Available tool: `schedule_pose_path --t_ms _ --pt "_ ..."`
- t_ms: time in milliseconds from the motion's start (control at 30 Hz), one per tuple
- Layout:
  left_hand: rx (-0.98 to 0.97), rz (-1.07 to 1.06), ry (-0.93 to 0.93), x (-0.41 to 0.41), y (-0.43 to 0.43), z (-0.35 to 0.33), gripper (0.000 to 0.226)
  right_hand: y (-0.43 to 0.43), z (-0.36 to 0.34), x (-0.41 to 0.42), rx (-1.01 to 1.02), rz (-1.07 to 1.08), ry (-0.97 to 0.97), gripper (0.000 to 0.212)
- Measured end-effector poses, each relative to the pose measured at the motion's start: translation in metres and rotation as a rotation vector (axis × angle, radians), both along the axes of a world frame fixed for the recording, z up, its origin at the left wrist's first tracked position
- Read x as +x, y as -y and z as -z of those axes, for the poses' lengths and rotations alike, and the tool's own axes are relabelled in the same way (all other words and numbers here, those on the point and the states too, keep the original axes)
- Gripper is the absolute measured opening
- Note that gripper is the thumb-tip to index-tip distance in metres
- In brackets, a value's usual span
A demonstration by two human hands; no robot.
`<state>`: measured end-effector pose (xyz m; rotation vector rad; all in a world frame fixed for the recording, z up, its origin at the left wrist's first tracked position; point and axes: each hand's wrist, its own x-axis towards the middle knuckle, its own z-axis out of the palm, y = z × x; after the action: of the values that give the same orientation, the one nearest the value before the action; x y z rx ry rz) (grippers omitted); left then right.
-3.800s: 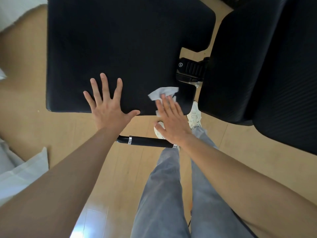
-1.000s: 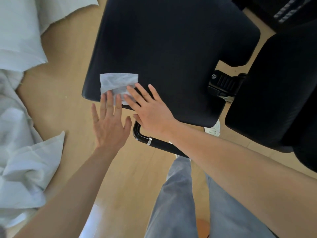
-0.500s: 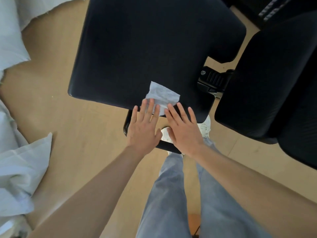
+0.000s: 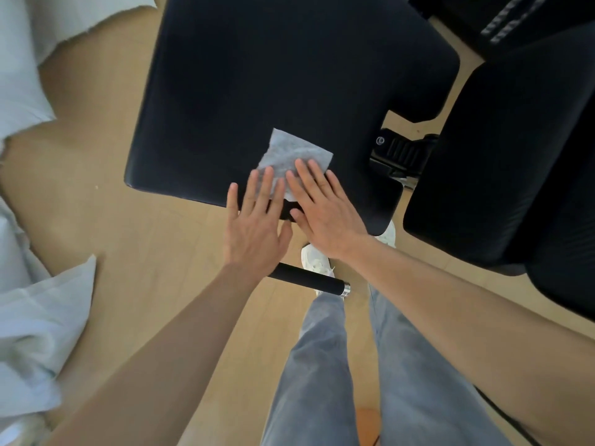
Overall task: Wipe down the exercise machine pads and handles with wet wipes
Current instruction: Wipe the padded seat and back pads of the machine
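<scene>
Wipe [image 4: 294, 157] lies flat on seat pad [image 4: 273, 75], nr its 6 o'clock edge. R hand [image 4: 325, 214] flat, fingers straight, pressing wipe from 5 o'clock. L hand [image 4: 256, 226] also flat, fingertips touching wipe at 7 o'clock. Handle [image 4: 309, 280] at 6 o'clock of both hands.
</scene>
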<state>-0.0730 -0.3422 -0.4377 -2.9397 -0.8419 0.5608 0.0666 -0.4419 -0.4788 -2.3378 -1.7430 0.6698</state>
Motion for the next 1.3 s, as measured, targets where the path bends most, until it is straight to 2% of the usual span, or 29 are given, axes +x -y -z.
schedule_pose_path --t_ms 133,300,400,500,600,733,933,1067,1300 --pt "0.057 -0.160 0.053 -0.012 -0.038 -0.011 0.071 -0.054 -0.015 -0.008 0.082 -0.084 0.029 0.067" --pt "0.158 -0.334 0.009 -0.049 -0.069 -0.029 0.074 -0.115 -0.034 -0.034 0.163 -0.216 0.017 0.064" --pt "0.162 -0.488 0.025 -0.064 -0.082 -0.039 0.077 -0.145 -0.047 -0.053 0.196 -0.303 0.031 0.062" --pt "0.116 -0.519 0.031 -0.071 -0.090 -0.043 0.084 -0.159 -0.055 -0.057 0.197 -0.352 0.064 0.061" --pt "0.080 -0.434 0.025 -0.064 -0.091 -0.043 0.091 -0.150 -0.049 -0.043 0.198 -0.317 0.097 0.062" --pt "0.053 -0.239 0.040 -0.030 -0.073 -0.031 0.086 -0.105 -0.027 -0.020 0.148 -0.159 0.077 0.065" --pt "-0.037 -0.010 -0.065 0.013 -0.006 -0.003 0.092 -0.005 0.005 -0.004 -0.031 0.085 0.043 0.068" --pt "-0.104 0.136 -0.124 0.042 0.035 0.013 0.084 0.056 0.018 0.000 -0.155 0.254 0.014 0.068" --pt "-0.102 0.225 -0.139 0.062 0.036 0.019 0.075 0.062 0.022 -0.005 -0.207 0.427 -0.013 0.069"
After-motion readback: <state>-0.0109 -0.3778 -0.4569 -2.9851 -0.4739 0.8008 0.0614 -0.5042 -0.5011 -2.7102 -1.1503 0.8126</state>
